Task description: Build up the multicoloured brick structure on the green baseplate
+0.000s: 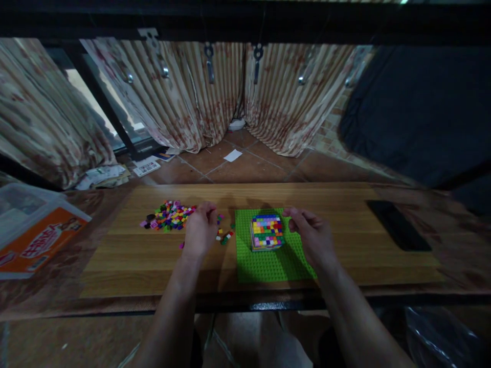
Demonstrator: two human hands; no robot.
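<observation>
A block built of multicoloured toy bricks [267,232] sits on the green baseplate [253,268], towards its upper middle. My left hand [201,230] is over the table just right of a heap of loose toy bricks [171,215]. Its fingers are curled together, and whatever they may hold is hidden. To the right of the block, my right hand [311,232] hovers above the baseplate, thumb and forefinger pinched; anything between them is too small to make out. A few stray bricks [227,237] lie between my left hand and the baseplate.
The wooden table [215,278] carries a dark flat device [399,225] at its right end. On the left stands a clear plastic box [42,230] with an orange label. Curtains [207,102] hang behind, with papers [148,167] on the tiled floor.
</observation>
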